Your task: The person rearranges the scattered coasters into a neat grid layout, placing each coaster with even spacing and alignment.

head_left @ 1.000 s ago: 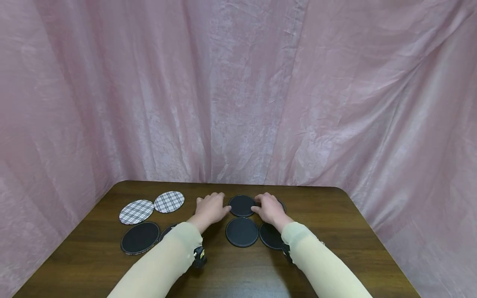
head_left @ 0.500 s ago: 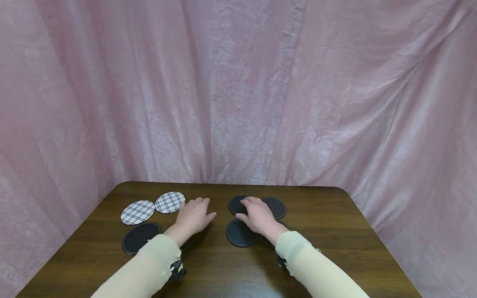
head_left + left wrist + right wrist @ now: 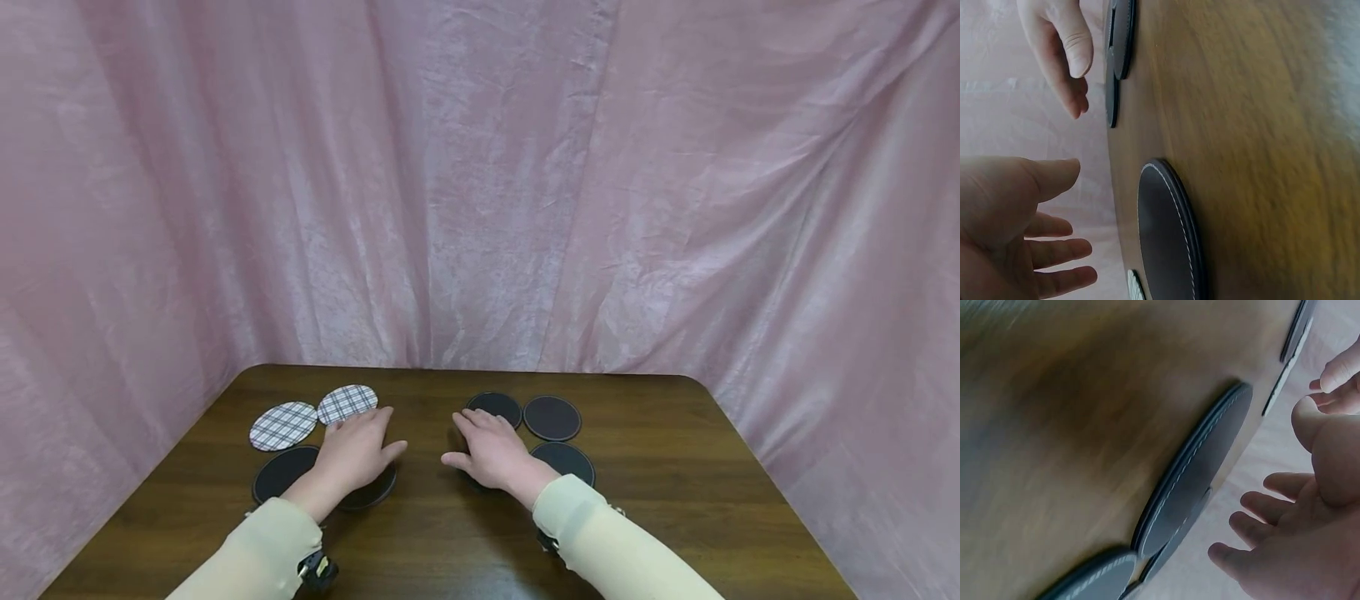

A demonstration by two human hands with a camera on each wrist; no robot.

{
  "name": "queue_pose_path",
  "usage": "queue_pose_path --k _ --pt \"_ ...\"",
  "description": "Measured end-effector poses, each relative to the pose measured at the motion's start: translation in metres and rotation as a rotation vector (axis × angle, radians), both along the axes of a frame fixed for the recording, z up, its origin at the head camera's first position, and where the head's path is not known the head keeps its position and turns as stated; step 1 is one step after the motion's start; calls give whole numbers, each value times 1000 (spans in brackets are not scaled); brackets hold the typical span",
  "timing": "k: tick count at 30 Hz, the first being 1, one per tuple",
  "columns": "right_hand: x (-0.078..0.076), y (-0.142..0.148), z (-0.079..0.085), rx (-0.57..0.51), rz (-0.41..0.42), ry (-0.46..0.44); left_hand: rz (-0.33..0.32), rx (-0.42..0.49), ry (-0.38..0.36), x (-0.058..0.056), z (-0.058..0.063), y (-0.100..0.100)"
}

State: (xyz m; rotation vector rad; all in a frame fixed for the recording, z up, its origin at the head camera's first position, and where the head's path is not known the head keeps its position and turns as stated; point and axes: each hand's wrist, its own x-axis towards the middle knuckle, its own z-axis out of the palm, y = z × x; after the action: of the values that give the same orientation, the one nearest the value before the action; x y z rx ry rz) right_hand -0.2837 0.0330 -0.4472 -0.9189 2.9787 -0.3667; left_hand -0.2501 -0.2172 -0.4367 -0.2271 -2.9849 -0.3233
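Note:
My left hand [image 3: 351,454] hovers with spread fingers above the left group of round coasters. Two there are white plaid, a left plaid coaster [image 3: 282,426] and a right plaid coaster [image 3: 347,401]. Nearer me lie a black coaster [image 3: 279,473] and a partly hidden black coaster [image 3: 372,491]. My right hand [image 3: 491,450] hangs loosely above the right group, hiding most of its front left coaster. Around it lie dark coasters: back left [image 3: 497,406], back right [image 3: 552,418] and front right [image 3: 567,461]. Both wrist views show the hands apart from the stitched coasters, holding nothing.
The brown wooden table [image 3: 660,517] has a rounded far edge. Behind it hangs a pink velvet curtain [image 3: 480,183]. Bare wood separates the two coaster groups. A small black device [image 3: 318,570] is strapped at the left wrist.
Both hands have moved left and somewhat toward me, the left from the table's middle to over the left group. The right hand has uncovered the back right coaster. The coasters look unmoved.

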Motion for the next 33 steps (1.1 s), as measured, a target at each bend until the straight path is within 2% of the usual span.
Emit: queue_pose_path --k 9,17,33 --pt "10 -24 2 6 32 -8 11 -17 11 7 -5 -19" --pt "13 -40 -5 -4 70 20 24 -12 -27 19 -1 -33" --pt "24 -63 -1 34 86 -37 77 6 -88 35 -3 -55"
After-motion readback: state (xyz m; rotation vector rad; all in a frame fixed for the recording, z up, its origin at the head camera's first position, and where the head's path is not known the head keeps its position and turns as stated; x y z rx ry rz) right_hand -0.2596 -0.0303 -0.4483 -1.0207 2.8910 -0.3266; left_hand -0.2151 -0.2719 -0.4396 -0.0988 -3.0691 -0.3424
